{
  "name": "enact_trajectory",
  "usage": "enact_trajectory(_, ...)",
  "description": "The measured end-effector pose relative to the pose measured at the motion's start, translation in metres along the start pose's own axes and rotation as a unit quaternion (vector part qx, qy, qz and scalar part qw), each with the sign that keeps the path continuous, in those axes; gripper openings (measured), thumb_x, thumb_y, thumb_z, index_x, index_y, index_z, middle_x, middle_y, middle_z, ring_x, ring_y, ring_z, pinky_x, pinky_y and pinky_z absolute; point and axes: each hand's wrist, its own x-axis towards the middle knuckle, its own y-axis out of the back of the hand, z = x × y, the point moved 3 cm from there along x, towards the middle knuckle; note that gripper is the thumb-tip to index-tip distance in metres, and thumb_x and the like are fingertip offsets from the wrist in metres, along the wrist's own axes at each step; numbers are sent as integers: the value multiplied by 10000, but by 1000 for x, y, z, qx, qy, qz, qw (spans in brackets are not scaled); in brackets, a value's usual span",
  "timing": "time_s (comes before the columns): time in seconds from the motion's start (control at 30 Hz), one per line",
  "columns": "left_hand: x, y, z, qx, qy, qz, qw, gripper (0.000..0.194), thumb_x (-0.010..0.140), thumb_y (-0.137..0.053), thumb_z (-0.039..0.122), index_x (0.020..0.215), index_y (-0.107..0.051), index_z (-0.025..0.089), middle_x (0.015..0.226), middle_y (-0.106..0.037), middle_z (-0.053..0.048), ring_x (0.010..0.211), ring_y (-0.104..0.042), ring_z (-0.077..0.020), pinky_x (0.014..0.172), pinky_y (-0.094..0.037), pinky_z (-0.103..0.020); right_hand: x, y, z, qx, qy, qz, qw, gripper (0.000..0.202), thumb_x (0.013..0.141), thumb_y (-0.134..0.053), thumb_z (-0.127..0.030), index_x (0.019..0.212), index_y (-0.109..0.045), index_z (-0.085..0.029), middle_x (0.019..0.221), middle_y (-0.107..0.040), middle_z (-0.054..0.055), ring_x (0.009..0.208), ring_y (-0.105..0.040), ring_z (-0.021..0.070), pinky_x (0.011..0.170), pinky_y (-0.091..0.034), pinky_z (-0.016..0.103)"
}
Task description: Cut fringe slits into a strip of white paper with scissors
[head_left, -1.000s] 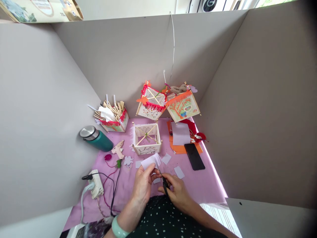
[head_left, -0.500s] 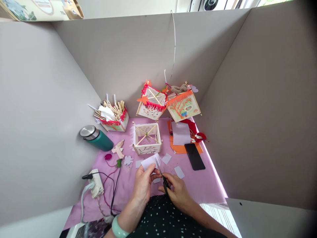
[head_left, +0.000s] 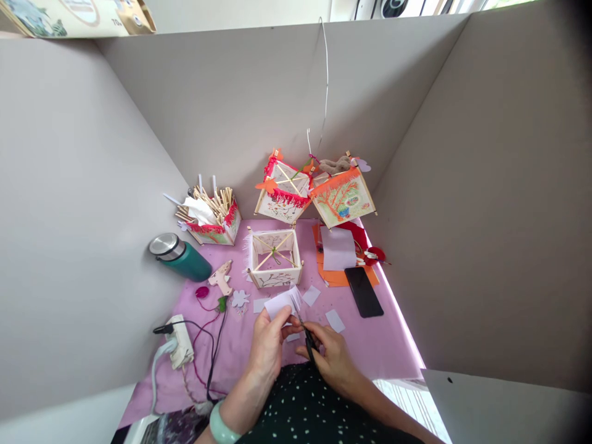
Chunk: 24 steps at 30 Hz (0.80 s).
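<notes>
My left hand (head_left: 271, 339) pinches a pale lilac piece of paper (head_left: 279, 303), whose right end is cut into thin fringe strips. In my right hand (head_left: 330, 354) is a pair of black-handled scissors (head_left: 309, 342), the blades pointing up and left at the fringed end. Just beyond the paper stands a small white paper lantern frame (head_left: 276, 277) with wooden sticks at its corners and crossed sticks on top. Loose paper pieces lie about my hands, one paper rectangle (head_left: 335, 320) to the right and another paper piece (head_left: 311, 296) nearer the frame.
A teal bottle (head_left: 192, 262), a glue gun (head_left: 222, 277) and a power strip (head_left: 181, 342) with cords are on the left. A box of sticks (head_left: 217, 225) stands behind. Two decorated lanterns (head_left: 342, 197) sit at the back. A phone (head_left: 364, 292) lies right, beside orange paper (head_left: 335, 279).
The fringed strips at the paper's right end have shifted slightly, and the scissor blades have moved a little. Both hands stay almost in place.
</notes>
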Motion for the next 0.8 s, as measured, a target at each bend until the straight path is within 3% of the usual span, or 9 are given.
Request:
enact_trajectory(0.3, 1, 0, 1, -15, -9, -1, 1000, 317, 642, -799, 287, 859, -633, 124, 633, -634, -2, 586, -603, -128, 598, -526, -264, 0, -2, 2, 2, 3, 4, 1000, 361, 904, -576, -443, 1091, -668, -148, 740, -668, 60, 668, -583, 190, 629, -451, 294)
enact_trajectory(0.8, 4, 0, 12, -37, -15, 22, 999, 310, 616, -816, 261, 843, -659, 118, 652, -652, -5, 565, -595, -117, 560, -520, -247, -2, 2, -4, 24, -18, -55, 998, 337, 850, -644, -362, 1133, -649, -180, 820, -669, 58, 745, -591, 194, 698, -457, 304)
